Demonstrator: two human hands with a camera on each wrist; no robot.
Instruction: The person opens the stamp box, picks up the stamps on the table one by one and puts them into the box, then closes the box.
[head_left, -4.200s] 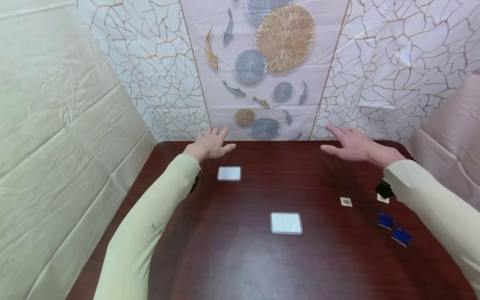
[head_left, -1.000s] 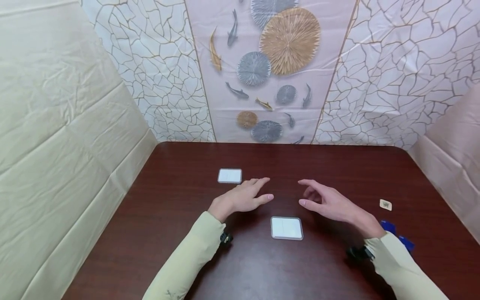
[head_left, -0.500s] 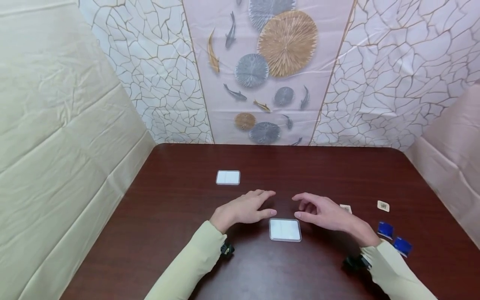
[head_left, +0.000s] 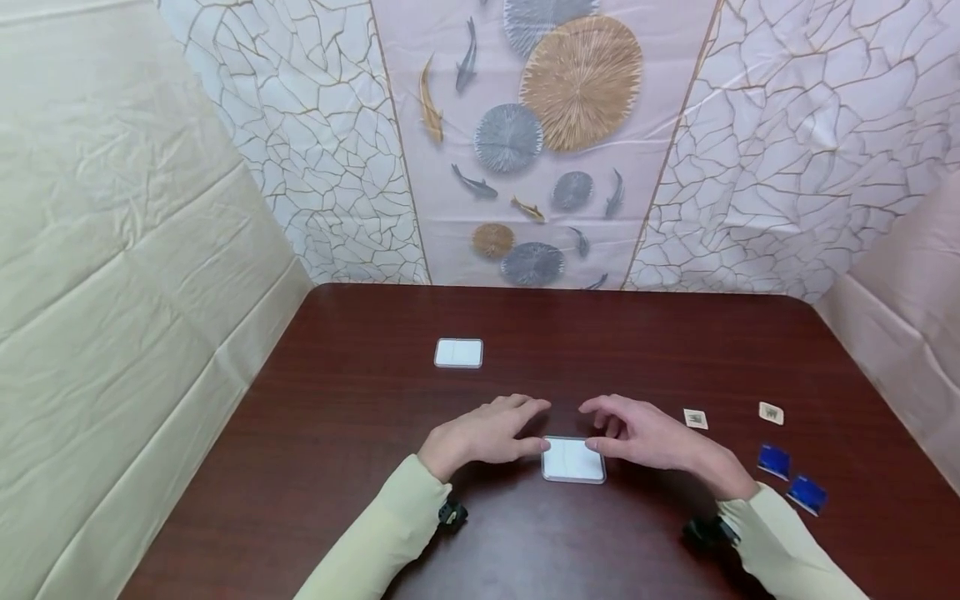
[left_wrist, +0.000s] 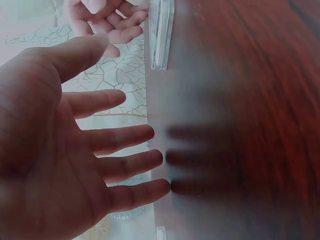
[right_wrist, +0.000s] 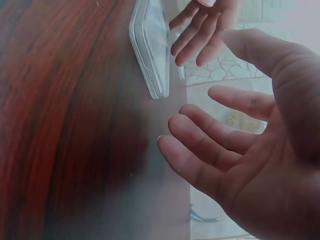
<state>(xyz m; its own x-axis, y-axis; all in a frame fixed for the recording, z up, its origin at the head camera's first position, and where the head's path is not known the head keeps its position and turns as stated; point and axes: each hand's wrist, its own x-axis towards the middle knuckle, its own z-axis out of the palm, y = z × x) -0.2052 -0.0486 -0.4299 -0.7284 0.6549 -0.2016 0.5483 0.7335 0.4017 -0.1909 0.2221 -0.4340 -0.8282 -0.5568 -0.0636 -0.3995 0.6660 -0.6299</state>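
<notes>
While the nearer case (head_left: 573, 462) lies flat, long axis sideways, left hand (head_left: 483, 431), right hand (head_left: 648, 433) flanking, fingers (left_wrist: 125, 138) relaxed

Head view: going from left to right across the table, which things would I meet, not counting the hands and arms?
Far case, near case, left tile, right blue packet. The right tile and left blue packet line up, so their order is unclear.

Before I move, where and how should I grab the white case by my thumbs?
Probably by its left and right edges: bring the left hand in from the left and the right hand from the right. The white case lies flat on the table, and its clear rim has some thickness to press against.
</notes>
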